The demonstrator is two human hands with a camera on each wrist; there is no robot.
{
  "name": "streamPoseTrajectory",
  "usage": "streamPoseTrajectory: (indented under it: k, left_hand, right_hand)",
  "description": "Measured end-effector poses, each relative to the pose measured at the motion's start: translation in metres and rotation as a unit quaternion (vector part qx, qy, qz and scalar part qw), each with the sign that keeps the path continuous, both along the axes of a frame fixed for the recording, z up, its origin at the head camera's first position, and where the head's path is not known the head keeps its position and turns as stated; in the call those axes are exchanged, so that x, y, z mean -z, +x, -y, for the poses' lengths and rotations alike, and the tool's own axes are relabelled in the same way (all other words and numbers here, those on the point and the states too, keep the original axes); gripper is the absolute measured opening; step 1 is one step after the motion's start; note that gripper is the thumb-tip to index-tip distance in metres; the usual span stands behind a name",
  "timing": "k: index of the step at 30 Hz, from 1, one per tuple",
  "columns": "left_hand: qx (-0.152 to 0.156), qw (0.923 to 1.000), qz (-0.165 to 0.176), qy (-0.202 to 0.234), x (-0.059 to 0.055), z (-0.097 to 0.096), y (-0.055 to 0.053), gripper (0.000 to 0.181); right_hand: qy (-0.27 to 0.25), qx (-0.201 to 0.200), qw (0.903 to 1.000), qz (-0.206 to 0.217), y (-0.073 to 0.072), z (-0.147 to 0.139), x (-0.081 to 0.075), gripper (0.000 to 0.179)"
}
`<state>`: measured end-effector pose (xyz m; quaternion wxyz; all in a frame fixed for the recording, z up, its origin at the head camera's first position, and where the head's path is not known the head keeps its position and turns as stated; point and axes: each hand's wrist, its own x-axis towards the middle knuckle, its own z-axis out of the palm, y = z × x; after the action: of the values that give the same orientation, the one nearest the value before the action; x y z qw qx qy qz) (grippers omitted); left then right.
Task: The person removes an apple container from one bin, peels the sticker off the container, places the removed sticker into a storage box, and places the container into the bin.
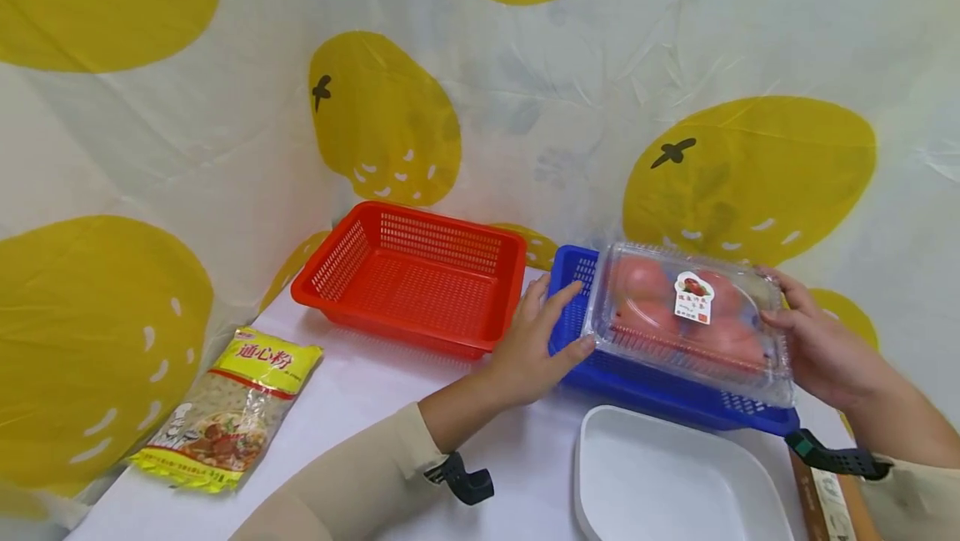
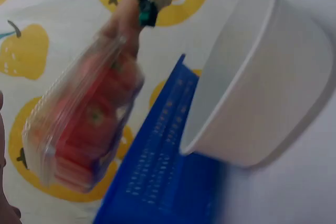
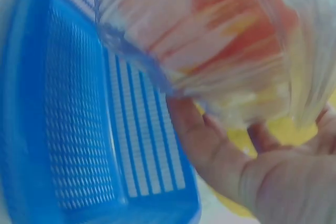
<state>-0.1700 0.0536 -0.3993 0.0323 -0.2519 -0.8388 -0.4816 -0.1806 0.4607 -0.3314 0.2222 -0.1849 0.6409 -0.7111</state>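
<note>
My right hand (image 1: 832, 349) grips the right end of a clear plastic box of tomatoes (image 1: 660, 333), which has a white label on its lid. In the right wrist view the fingers (image 3: 194, 135) curl against the end of that box. The box is held above a blue plastic basket (image 1: 637, 391), tilted in the left wrist view. Beside the box's left end, my left hand (image 1: 528, 353) is spread with fingers extended, between the red and blue baskets. Only a sliver of the left hand appears in the left wrist view, apart from the box.
A red plastic basket (image 1: 420, 291) stands at the back left. On the left lies a yellow-topped bag of pasta (image 1: 232, 408). A white basin (image 1: 675, 474) sits in front of the blue basket, with a brown box (image 1: 813, 495) to its right. Patterned cloth hangs behind.
</note>
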Motion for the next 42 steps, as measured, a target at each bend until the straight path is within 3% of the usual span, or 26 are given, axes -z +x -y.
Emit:
streamPoseTrajectory:
  k: [4,9,14,21,28,36,42]
  left_hand:
    - [0.025,0.9995,-0.015,-0.012,-0.013,0.017,-0.009,0.077]
    - [0.059,0.9981,0.014,-0.008,-0.017,0.036,-0.013,0.073]
    - [0.073,0.9966,0.029,0.027,-0.019,0.051,-0.009,0.069]
    - [0.060,0.9958,0.032,0.062,-0.019,0.081,0.001,0.068]
    - [0.044,0.9945,0.057,0.076,-0.023,0.121,0.015,0.068]
    - [0.033,0.9917,0.072,0.101,-0.017,0.181,0.030,0.063]
    - [0.020,0.9905,0.083,0.108,-0.011,0.229,0.045,0.057]
  right_hand:
    - [-0.025,0.008,0.9994,0.023,0.023,0.013,0.004,0.062]
    - [0.011,0.112,0.9895,0.090,0.056,0.033,0.014,0.063]
    - [0.074,0.171,0.9762,0.111,0.080,0.066,0.020,0.066]
    - [0.065,0.160,0.9813,0.086,0.094,0.124,0.020,0.067]
    - [0.041,0.176,0.9796,0.088,0.105,0.187,0.022,0.071]
    - [-0.013,0.150,0.9830,0.105,0.108,0.254,0.036,0.079]
    - [-0.044,0.132,0.9802,0.140,0.112,0.300,0.059,0.081]
